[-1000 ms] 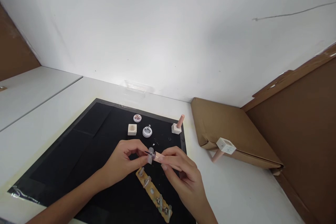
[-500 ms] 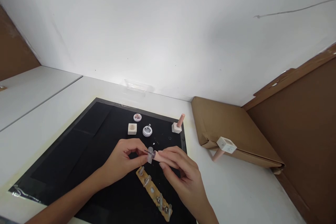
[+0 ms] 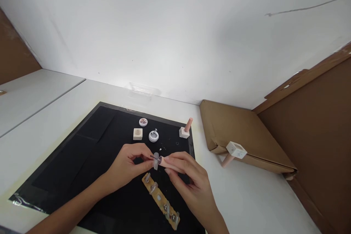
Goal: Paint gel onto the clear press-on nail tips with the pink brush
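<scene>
My left hand [image 3: 131,164] pinches a small translucent false nail tip [image 3: 155,163] between thumb and fingers. In my right hand [image 3: 192,179] is the pink cap of a nail polish brush [image 3: 175,168], gripped by its sides and pointing left. The thin dark brush end lies against or just over the nail tip; exact contact is too small to tell. Below the hands, a tan display strip [image 3: 159,198] lies diagonally, carrying several clear nail tips and round metallic spots. Beyond my left hand stands a square white bottle [image 3: 138,134] without a visible cap.
An open round pot [image 3: 154,136] and a round patterned lid [image 3: 143,122] sit on the black mat [image 3: 90,161]. A pink-capped bottle [image 3: 184,132] stands at the mat's right edge. Another bottle [image 3: 236,150] rests tilted, cap down, against a cardboard box [image 3: 246,135]. A white wall rises behind.
Both hands hold nearly the same pose, with the brush and nail tip shifted very slightly left and up in view. Nothing has been let go or taken.
</scene>
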### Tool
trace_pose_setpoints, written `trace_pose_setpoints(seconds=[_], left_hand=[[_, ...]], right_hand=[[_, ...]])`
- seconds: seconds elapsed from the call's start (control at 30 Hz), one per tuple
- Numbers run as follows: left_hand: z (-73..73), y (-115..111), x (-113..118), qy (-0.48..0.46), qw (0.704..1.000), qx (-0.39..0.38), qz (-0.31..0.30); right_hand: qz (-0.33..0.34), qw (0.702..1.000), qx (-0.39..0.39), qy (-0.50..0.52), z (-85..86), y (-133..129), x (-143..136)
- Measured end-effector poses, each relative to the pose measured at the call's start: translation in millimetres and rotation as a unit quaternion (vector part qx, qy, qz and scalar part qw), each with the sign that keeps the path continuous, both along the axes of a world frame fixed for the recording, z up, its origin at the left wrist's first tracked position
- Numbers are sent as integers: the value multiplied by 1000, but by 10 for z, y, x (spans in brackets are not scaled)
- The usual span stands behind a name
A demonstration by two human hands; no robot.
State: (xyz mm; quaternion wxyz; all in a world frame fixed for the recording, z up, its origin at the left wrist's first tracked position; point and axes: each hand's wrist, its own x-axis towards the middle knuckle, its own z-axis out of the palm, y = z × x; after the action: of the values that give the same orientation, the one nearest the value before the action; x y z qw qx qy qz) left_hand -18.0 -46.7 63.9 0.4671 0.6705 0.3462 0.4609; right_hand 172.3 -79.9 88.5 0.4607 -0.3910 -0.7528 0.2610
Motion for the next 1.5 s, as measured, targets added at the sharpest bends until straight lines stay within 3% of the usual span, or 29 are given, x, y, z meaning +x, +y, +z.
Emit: trace_pose_setpoints(seconds=[0.53, 0.7, 1.03, 1.5], left_hand=[[-3, 5, 0, 14, 1000, -10, 1], [5, 10, -9, 7, 1000, 8, 8], [39, 17, -22, 3, 1000, 31, 2], [37, 26, -21, 1, 999, 31, -7]], right_hand=[[2, 999, 30, -12, 20, -21, 19], [-22, 999, 31, -31, 9, -18, 26], [0, 997, 57, -42, -19, 13, 50], [-23, 976, 189, -103, -12, -14, -31]])
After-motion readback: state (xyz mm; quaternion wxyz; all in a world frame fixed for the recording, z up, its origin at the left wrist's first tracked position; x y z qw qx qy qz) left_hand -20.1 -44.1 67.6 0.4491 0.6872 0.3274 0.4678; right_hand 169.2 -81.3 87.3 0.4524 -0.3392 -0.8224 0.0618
